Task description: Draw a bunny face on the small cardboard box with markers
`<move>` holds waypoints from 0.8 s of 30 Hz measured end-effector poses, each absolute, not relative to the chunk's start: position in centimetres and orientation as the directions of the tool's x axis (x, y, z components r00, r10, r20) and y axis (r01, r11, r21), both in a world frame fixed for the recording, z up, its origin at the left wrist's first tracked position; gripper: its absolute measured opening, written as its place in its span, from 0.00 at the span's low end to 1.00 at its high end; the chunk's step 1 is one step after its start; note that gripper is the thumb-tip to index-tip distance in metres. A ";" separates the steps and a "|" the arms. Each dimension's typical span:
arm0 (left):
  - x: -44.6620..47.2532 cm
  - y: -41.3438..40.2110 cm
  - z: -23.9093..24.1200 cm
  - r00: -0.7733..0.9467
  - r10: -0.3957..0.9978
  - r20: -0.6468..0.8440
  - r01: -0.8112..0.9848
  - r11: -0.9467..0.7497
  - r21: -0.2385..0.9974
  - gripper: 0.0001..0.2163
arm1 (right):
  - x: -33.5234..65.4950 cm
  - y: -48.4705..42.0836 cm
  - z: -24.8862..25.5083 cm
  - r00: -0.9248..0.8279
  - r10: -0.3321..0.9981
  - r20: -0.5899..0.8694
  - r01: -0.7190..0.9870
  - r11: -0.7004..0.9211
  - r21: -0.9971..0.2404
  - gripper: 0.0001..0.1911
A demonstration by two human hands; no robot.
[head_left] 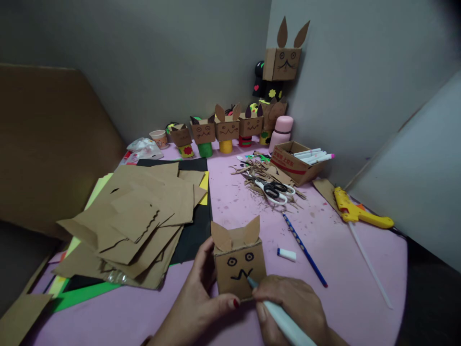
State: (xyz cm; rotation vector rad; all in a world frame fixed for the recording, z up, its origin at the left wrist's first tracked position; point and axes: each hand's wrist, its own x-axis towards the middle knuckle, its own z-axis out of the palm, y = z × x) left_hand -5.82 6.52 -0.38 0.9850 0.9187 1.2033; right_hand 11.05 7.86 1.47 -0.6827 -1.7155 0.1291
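Note:
A small cardboard box with two pointed ears [239, 276] stands on the pink table in front of me, a drawn face on its front with two round eyes and a zigzag mouth. My left hand [205, 288] grips it from the left, thumb at the lower front edge and the other fingers partly hidden behind. In my right hand [297, 305] is a white marker [284, 322], its dark tip at the mouth line. The white marker cap [287, 254] lies to the right of the box. Beyond that is a blue pencil [304, 250].
Cardboard sheets [144, 216] are piled on the left. Scissors [275, 190] rest among cardboard scraps [259, 173]. A yellow glue gun [360, 211] lies at right, near a box of markers [298, 161]. Several animal-headed figures [226, 129] and a pink bottle [282, 132] stand at the back.

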 end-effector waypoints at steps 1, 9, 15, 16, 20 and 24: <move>-5.8 6.5 -0.4 0.133 0.990 -0.049 -0.307 0.088 0.948 0.47 | 11.1 7.9 1.6 -0.103 0.497 0.862 0.368 0.824 -0.431 0.09; -5.7 6.5 -0.3 0.116 0.991 -0.062 -0.299 0.094 0.949 0.46 | 11.2 8.1 1.9 -0.117 0.453 0.884 0.347 0.853 -0.390 0.08; -5.8 6.3 -0.2 0.104 0.993 -0.064 -0.274 0.090 0.957 0.45 | 11.1 8.2 1.8 -0.137 0.469 0.872 0.333 0.851 -0.405 0.09; -5.8 6.3 -0.2 0.100 0.993 -0.062 -0.272 0.088 0.958 0.45 | 11.1 8.2 1.8 -0.138 0.467 0.873 0.332 0.853 -0.404 0.09; -5.8 6.4 -0.2 0.127 0.990 -0.064 -0.277 0.097 0.956 0.44 | 11.1 8.3 1.8 -0.153 0.452 0.879 0.343 0.858 -0.382 0.08; -5.7 6.5 -0.3 0.125 0.991 -0.055 -0.288 0.089 0.954 0.45 | 11.0 8.3 1.7 -0.136 0.458 0.878 0.350 0.852 -0.390 0.08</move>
